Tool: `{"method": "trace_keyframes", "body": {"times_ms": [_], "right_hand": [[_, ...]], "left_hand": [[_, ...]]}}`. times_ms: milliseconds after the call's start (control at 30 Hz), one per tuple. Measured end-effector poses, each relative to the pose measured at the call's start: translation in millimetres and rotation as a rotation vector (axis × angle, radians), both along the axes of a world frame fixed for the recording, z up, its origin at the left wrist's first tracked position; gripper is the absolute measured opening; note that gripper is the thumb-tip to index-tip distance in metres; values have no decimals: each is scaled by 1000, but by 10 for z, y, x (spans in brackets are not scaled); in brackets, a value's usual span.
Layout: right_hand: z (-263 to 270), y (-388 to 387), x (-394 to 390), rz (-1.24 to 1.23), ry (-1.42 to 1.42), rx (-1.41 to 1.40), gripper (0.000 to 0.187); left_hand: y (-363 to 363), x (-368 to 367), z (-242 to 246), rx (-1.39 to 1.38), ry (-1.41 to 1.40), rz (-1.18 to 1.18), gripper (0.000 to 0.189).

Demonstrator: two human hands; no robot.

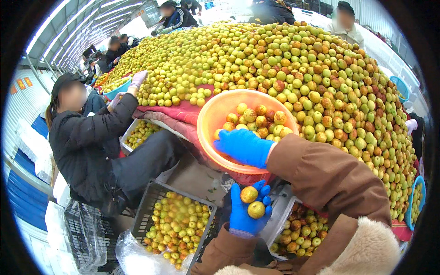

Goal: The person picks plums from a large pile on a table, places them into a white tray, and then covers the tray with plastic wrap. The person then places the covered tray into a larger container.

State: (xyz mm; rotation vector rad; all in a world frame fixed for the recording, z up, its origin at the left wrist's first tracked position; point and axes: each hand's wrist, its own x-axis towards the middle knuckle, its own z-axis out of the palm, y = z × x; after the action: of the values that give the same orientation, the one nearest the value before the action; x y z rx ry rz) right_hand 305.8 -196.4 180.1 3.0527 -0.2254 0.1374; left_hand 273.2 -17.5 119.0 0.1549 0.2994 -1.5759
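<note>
My left hand, in a blue glove, is palm up below the orange basin, with two yellow-brown jujube fruits lying on its palm and fingers. In a matching glove, my right hand reaches over the left part of the orange plastic basin, its fingers curled down beside the fruits. Whether it holds one is hidden. Several green, yellow and reddish jujubes lie in the basin. Behind it rises a large heap of the same fruit on red cloth.
A black plastic crate of fruit stands at lower left, beside clear plastic film. A white box of fruit is under my right arm. A co-worker in a black jacket sits at left; other people work around the heap. Blue basins stand along its edges.
</note>
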Motion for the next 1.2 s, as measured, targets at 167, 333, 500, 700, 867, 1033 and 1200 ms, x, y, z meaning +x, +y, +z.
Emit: {"method": "trace_keyframes", "body": {"times_ms": [167,333,500,700,867,1033,1200], "right_hand": [[111,-78,-171,29,19,282,35],[368,-172,-281,-226,199,871,47],[188,-143,-124,-108,39,567,40],[261,-391,-474,126,-575,707,47],[692,-124,-1402,-99,-572,1915,54],[678,298,-2340,-207,-608,1986,59],[436,780,-3164,-317,-737,1969,61]], "left_hand": [[21,45,-16,6,-5,0,67],[24,8,25,-59,-107,37,71],[-32,-73,54,-42,-167,-9,71],[-80,-96,-14,-34,-257,-27,71],[-169,-233,0,-195,-285,-126,73],[-149,-482,49,-86,-582,-223,76],[58,-966,-53,-213,-334,-437,79]]}}
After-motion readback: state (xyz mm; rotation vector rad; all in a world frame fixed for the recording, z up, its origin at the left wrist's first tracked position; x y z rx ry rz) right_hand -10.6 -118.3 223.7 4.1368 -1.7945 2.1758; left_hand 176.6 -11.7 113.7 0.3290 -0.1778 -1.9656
